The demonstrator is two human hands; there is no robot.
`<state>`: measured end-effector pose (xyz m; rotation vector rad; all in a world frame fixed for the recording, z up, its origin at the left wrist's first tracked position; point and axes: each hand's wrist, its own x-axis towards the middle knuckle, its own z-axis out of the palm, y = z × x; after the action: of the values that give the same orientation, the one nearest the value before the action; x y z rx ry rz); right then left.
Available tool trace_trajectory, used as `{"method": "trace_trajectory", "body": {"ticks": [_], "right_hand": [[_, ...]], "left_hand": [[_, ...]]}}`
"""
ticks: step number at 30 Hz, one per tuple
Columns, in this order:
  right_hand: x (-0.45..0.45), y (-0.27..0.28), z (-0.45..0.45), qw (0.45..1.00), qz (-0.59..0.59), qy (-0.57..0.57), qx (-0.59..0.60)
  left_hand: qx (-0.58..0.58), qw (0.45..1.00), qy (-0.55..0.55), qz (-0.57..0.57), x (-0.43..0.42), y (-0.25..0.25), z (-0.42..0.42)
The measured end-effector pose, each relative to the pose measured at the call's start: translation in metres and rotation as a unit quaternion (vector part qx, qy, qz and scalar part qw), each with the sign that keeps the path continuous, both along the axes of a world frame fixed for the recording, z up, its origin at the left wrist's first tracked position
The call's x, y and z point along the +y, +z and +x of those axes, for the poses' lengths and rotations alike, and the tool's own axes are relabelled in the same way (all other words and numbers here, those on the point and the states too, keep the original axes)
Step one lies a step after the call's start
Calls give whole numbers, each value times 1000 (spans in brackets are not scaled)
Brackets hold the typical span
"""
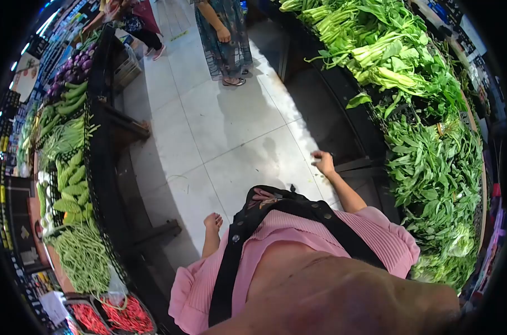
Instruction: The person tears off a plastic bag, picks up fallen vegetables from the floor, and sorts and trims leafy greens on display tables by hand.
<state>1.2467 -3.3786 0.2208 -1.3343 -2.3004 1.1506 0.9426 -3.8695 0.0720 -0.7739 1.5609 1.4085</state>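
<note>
My left hand (213, 221) hangs low beside my body, over the pale floor tiles, with nothing seen in it; its fingers look loosely curled and small in view. Out to the right, my right hand (322, 162) is held over the floor near the dark base of the right-hand stall, its fingers bent and a little apart, holding nothing visible. Neither hand touches any produce. Leafy greens (426, 162) lie on the right stall, beyond my right hand. Long green beans (83, 257) are on the left stall, away from my left hand.
Two people stand ahead, one in a long patterned skirt (222, 39), another by the left stall (136, 22). Red chillies (127, 315), bitter gourds (72, 190) and eggplants (74, 67) line the left stall. A crate (127, 70) sits beneath it. Tiled floor (181, 134) runs between the stalls.
</note>
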Motion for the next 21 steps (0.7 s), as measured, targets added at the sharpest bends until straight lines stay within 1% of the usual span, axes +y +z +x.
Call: {"method": "trace_trajectory", "body": {"ticks": [1,2,3,4,5,6,7,8,9,10,11,12,13,15,18,21], "right_hand": [[-8,-15,-3,996,-74,-13,-43],[-19,-26,-3,994,-75,19,-73],[-28,-39,-1,978,-182,-3,-102],[-29,-98,14,963,-245,-38,-103],[-39,-68,7,953,-244,-17,-178],[-40,-92,12,935,-290,-54,-198],[-44,-83,7,928,-278,-53,-244],[-44,-71,-7,907,-307,-93,-272],[-43,-60,-22,902,-301,-117,-288],[-38,-41,-42,910,-253,-72,-321],[-32,-25,-69,899,-255,-59,-352],[-25,-7,-98,903,-220,-24,-368],[-15,-10,-122,910,-230,-29,-345],[10,-20,-172,918,-258,-43,-298],[55,-49,-265,931,-254,7,-264],[108,-100,-379,933,-314,21,-174]], "left_hand": [[6,1000,2,-22,1,6,-16],[10,999,4,-46,2,20,-23],[13,997,7,-70,2,32,-30],[3,998,21,-63,5,40,-41],[6,998,22,-61,8,42,-53],[9,998,27,-59,13,44,-65],[11,998,36,-58,18,44,-75],[18,998,39,-38,24,42,-85],[27,998,54,-21,26,40,-95],[26,998,55,-16,31,37,-105],[27,998,59,-10,39,33,-118],[25,998,54,-10,47,29,-133],[22,998,50,-11,53,27,-149],[42,998,34,-17,68,39,-179],[44,995,80,-33,81,56,-231],[44,990,125,-48,81,62,-279]]}}
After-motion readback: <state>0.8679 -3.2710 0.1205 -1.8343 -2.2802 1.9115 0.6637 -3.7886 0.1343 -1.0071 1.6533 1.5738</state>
